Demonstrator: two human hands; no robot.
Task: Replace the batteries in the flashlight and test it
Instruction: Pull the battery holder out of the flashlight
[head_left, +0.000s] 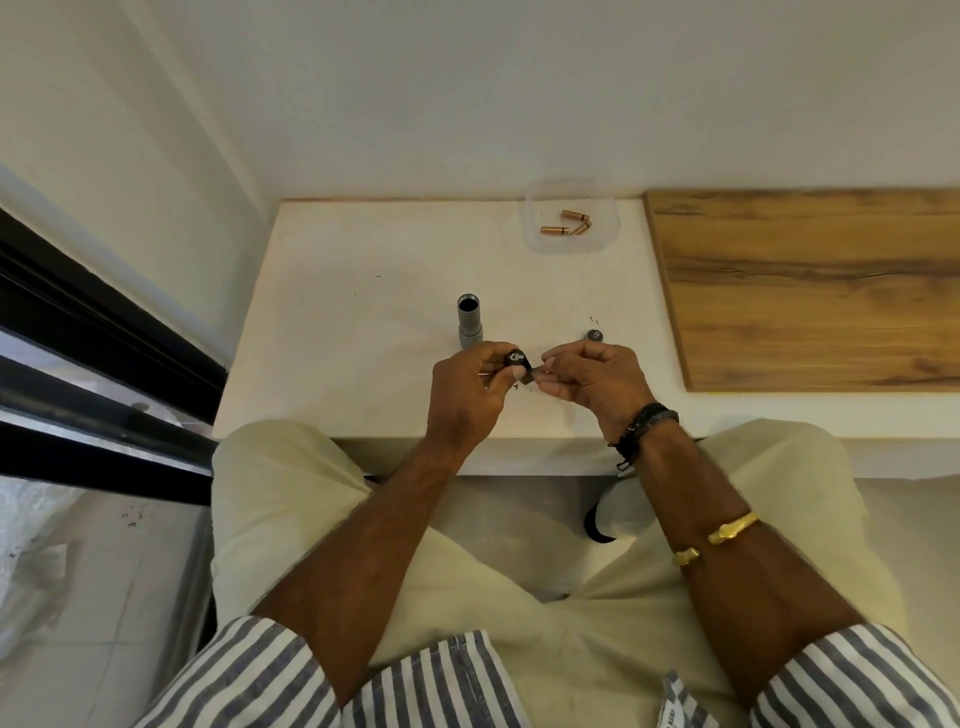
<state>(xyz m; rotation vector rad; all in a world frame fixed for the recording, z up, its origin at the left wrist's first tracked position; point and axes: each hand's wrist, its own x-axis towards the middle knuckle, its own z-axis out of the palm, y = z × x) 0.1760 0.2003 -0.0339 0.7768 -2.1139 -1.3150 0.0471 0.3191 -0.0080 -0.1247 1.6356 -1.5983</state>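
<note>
Just below the centre of the frame, the left hand (467, 387) is closed around a small black battery holder (516, 359), thumb and fingers pinching its sides so that only its end face with a metal contact shows. The right hand (589, 376) meets it from the right, fingertips pinched on something small and dark at the holder's edge; what that piece is cannot be made out, as the fingers cover most of it.

Just above the left hand, the grey flashlight body (469, 321) stands upright on the white tabletop (363, 312), its open end up; its base is hidden behind the knuckles. A small round grey cap (593, 335) lies just above the right hand, partly covered by it. Toward the upper right of the table, a clear plastic container (571, 218) holds three copper-coloured batteries (566, 223); its walls are faint against the white surface.

A wooden board (805, 291) covers the table's right part, cut off by the frame edge. A dark window frame (104, 322) runs down the left side, and plain pale walls fill the top.
</note>
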